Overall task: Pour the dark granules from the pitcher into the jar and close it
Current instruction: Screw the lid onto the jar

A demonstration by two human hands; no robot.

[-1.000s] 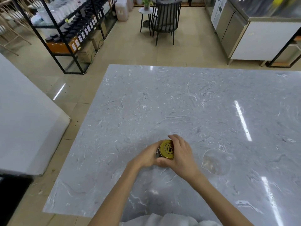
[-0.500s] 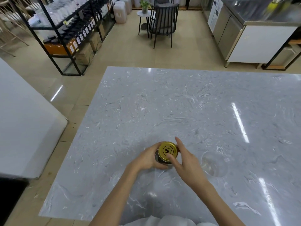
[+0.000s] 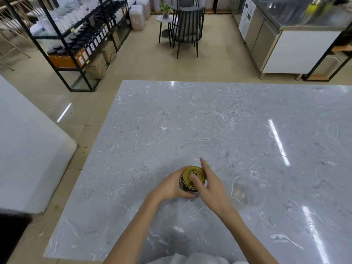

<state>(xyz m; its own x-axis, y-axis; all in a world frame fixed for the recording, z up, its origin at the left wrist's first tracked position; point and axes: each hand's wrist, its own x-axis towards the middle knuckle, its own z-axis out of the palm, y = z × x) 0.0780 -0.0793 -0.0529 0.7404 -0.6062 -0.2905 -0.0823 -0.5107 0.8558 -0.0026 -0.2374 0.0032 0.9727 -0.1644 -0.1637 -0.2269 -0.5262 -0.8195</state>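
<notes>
A small glass jar (image 3: 184, 185) with dark contents stands on the grey marble table (image 3: 209, 121), capped by a gold lid (image 3: 192, 173). My left hand (image 3: 171, 186) wraps around the jar's left side. My right hand (image 3: 211, 182) is at the lid's right edge, thumb resting on the lid's top and fingers stretched out past its far side. A clear glass pitcher (image 3: 246, 191) stands to the right of the jar, apart from both hands; it looks empty.
The table's left edge runs close to the jar's left. Beyond the far edge stand a black shelf rack (image 3: 80, 40) with bottles, a dark chair (image 3: 187, 29) and a steel counter (image 3: 285, 40). A white surface (image 3: 28, 145) lies at left.
My right hand, curled over the lid a second ago, has loosened; its fingers now stretch out with only the thumb on top. The left hand keeps its hold on the jar.
</notes>
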